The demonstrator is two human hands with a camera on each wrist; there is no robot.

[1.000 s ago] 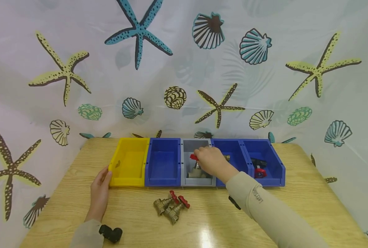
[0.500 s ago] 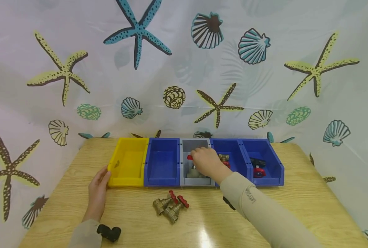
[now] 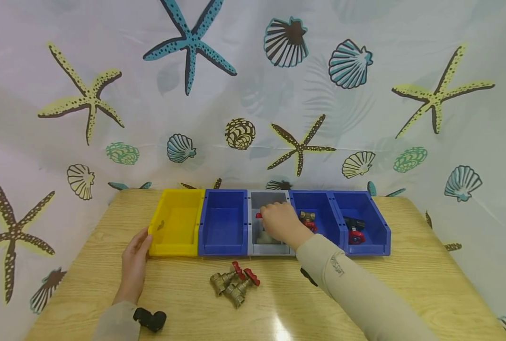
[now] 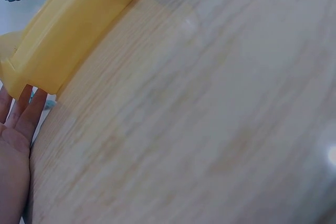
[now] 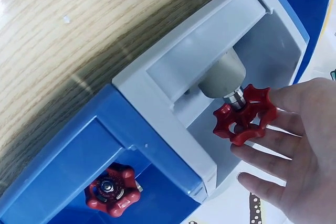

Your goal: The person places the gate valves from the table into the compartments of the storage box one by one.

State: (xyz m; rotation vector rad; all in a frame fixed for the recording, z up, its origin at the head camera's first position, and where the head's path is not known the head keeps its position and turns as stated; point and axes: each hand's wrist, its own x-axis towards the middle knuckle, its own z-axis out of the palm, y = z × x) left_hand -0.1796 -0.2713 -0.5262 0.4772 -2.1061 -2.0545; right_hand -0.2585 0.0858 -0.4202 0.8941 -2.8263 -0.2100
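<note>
In the head view my right hand point(image 3: 281, 222) reaches into the grey bin point(image 3: 274, 252). It grips a valve by the red handwheel point(image 5: 245, 115); the valve's pale grey body point(image 5: 224, 74) is inside that bin, partly hidden by the front wall. My left hand point(image 3: 134, 260) touches the near left corner of the yellow bin point(image 3: 176, 250), its fingers point(image 4: 35, 111) extended along the outer side. Two brass valves with red handles, one at the left point(image 3: 221, 282) and one at the right point(image 3: 237, 293), lie together on the table before the bins.
Between the yellow and grey bins stands a blue bin point(image 3: 223, 250). To the right, another blue bin point(image 3: 316, 201) holds a brass valve point(image 3: 307, 219) with a red handwheel. The rightmost blue bin point(image 3: 380, 237) contains a dark valve point(image 3: 355, 229) with a red handwheel.
My right hand has shifted slightly left within the grey bin, along with the valve's red handwheel. More of the brass valve in the neighbouring blue bin shows. My left hand stays at the yellow bin.
</note>
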